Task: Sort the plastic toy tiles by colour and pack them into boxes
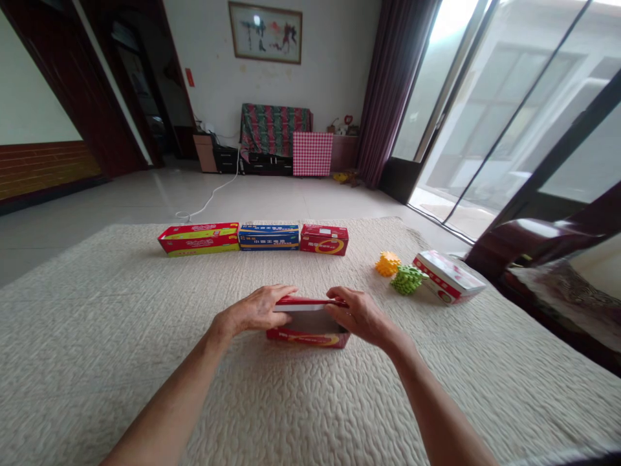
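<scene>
Right in front of me a red cardboard box (308, 339) rests on the quilted cover, its lid raised and its grey inside showing. My left hand (258, 309) grips the left end of the lid, thumb below and fingers on top. At the lid's right corner, my right hand (359, 315) holds the edge between thumb and bent fingers. What lies deep in the box cannot be made out. Off to the right are an orange knobbly toy (388, 263) and a green knobbly toy (407, 279), next to a white-and-red box (449, 277).
Along the far edge of the quilted cover (145, 349) stand a red-and-green box (198, 239), a blue box (269, 237) and a red box (324, 240) in a row. A dark wooden armrest (524, 243) borders the right side. A white cable (213, 192) trails over the floor beyond.
</scene>
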The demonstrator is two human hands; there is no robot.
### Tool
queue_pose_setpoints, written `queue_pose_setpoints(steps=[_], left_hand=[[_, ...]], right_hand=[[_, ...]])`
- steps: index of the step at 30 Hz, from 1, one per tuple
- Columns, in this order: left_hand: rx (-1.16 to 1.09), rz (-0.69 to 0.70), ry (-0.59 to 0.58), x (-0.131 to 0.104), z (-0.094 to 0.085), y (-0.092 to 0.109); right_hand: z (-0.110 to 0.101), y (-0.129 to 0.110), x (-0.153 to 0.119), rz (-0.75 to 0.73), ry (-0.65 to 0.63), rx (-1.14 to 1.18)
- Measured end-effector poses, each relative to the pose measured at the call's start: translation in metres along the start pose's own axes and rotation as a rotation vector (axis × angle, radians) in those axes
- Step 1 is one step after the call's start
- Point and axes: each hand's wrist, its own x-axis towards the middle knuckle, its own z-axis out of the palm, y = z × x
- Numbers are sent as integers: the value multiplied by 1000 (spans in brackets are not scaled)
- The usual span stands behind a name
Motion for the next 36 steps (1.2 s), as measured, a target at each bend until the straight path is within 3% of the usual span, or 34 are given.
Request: queue_pose_setpoints(steps=[6,9,11,13,15,18,20,22,24,29,32,36], left_hand=[[-154,-86,87,8,-9,-12],[-211,-134,191,15,-7,-20],[-256,-141,248,21,-4,-25],[-311,-145,302,28,1,-27],[-349,-154,371,36,5,-28],[-320,-211,487,46,13,-30],[-231,-296,537,51,17,-31],[-108,-367,542,52,21,-32],[47,-353,521,51,22,-30],[398,-62,494,39,17,-5],[397,68,385,31,12,7],[338,-7,238,19,9,5]], right_hand=[[5,16,5,90,282,103],[0,3,1,27,551,-29],[-3,-13,-4,-59,653,-65],[-2,-30,-8,-140,580,-26],[4,-43,-9,-164,358,3],[18,-47,-4,-121,51,-32],[27,-45,-1,-93,-35,-39],[35,-42,0,-70,-72,-26],[39,-42,-1,-46,-100,-38],[40,-48,-6,17,-113,-107],[35,-52,-9,28,-86,-98],[22,-49,-16,87,8,-99]])
